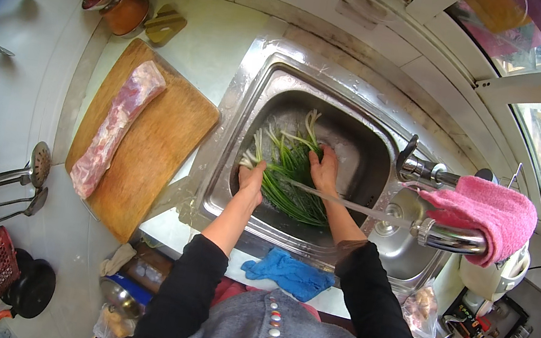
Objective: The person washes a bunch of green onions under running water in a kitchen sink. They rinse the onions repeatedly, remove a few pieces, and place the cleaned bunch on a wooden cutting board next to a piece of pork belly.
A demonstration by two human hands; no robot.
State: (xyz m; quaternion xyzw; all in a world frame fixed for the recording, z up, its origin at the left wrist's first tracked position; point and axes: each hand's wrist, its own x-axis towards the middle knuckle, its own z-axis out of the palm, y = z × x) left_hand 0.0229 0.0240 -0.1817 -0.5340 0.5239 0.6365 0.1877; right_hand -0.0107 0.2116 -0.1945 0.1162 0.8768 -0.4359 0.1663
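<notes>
Green onions (293, 159) with white root ends lie spread in the main basin of a stainless steel sink (369, 131). At their left side my left hand (251, 182) grips the stalks close to the white ends. My right hand (324, 169) is around part of the bunch on the right, its fingertips partly hidden among the leaves. Water (350, 203) streams from the chrome faucet spout (451, 236) and lands on the greens between my hands. A pink cloth (491, 214) is draped over the spout.
Left of the sink, a long piece of raw meat (117, 129) lies on a wooden cutting board (161, 152). A blue cloth (288, 274) rests on the front counter edge. The smaller basin (403, 253) is at right, near a plastic bag (421, 315). Ladles (40, 164) hang at far left.
</notes>
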